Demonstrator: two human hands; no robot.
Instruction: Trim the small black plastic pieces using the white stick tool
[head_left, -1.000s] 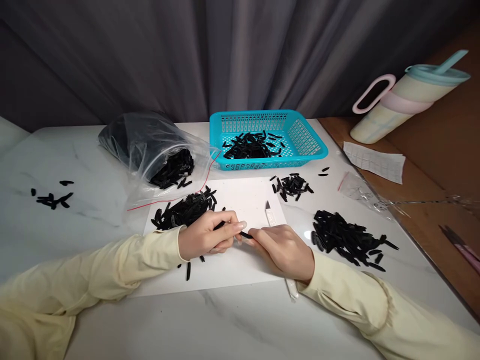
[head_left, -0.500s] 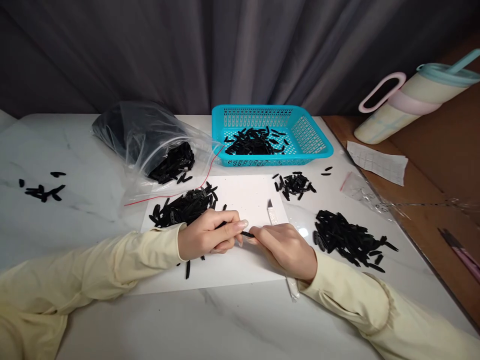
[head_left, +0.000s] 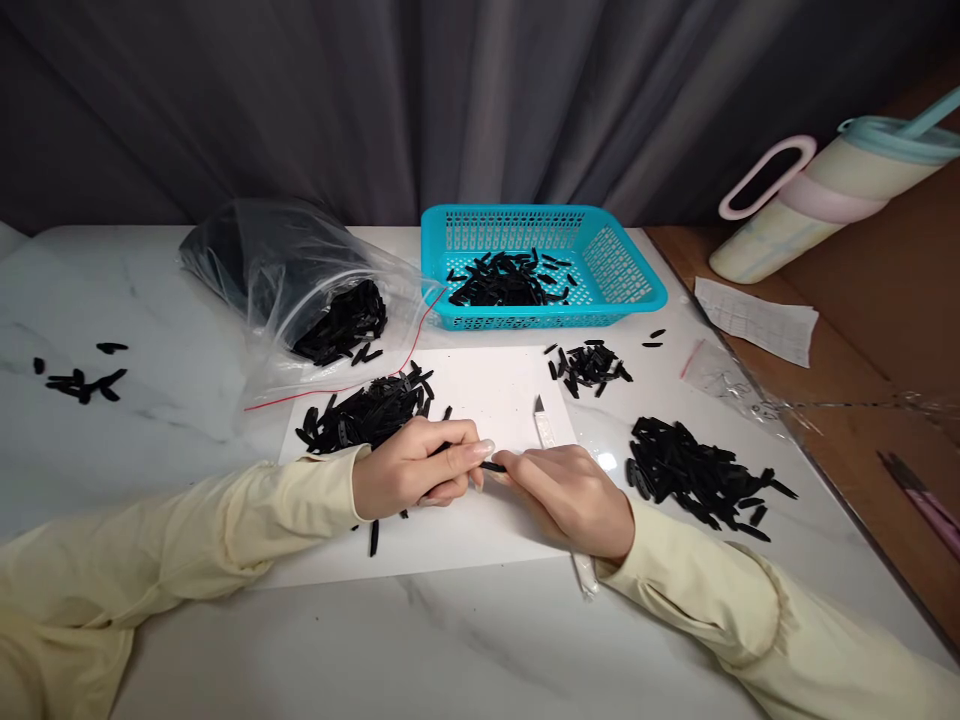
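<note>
Bare desk (head_left: 465,640) lies open along the near edge. Farther back, the bag (head_left: 300,290), basket (head_left: 540,265) and black piles (head_left: 694,475) crowd the way.

I see a white marble counter (head_left: 465,640) carrying a white paper sheet (head_left: 487,390), a turquoise basket (head_left: 630,285), a clear plastic bag (head_left: 300,280) of black strips, and loose piles of black strips at far left (head_left: 79,380), beside the basket (head_left: 589,368) and at right (head_left: 694,478). A brown surface (head_left: 862,400) adjoins on the right, bearing a folded slip (head_left: 757,320) and a tumbler (head_left: 832,195).
</note>
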